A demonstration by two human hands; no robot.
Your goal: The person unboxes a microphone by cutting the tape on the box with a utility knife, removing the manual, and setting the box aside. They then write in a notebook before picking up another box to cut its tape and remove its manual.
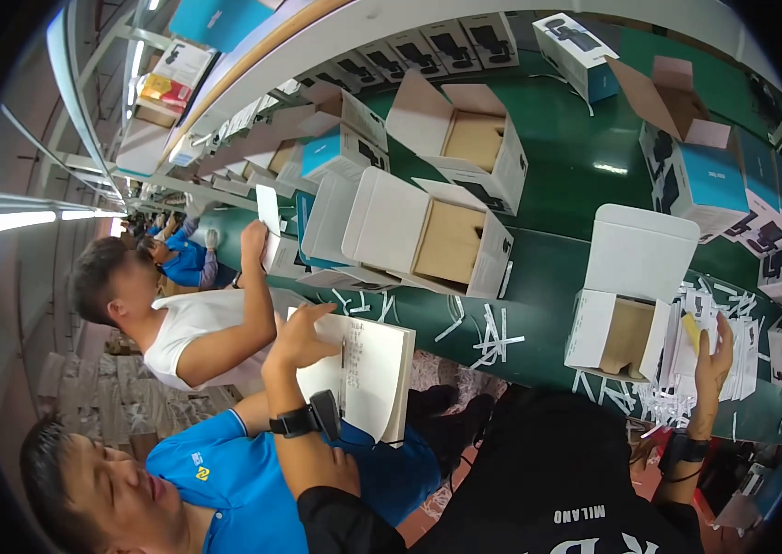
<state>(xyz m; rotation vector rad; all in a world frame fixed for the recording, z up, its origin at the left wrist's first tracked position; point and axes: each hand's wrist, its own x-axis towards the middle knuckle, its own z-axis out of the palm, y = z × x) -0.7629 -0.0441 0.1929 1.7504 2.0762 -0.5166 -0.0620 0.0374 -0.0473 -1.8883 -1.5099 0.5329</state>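
My left hand (303, 338) is raised at the edge of an open notebook (381, 369) with handwriting on its page. Its fingers are partly stretched toward the right, and no held thing shows in it. A person in a blue shirt (234, 480) sits close behind the notebook; what supports the notebook is hidden. My right hand (712, 360) rests with fingers apart on a stack of white printed leaflets (740, 360). Beside its fingers is a small yellow strip (692, 332). Just left of that hand stands an open white box (585, 332) with a brown cardboard insert (626, 337).
Loose white paper strips (497, 340) lie scattered on the green table (557, 268). Several open boxes (451, 240) stand across it, and closed boxes (575, 51) line the far side. A person in a white shirt (215, 332) works at the left.
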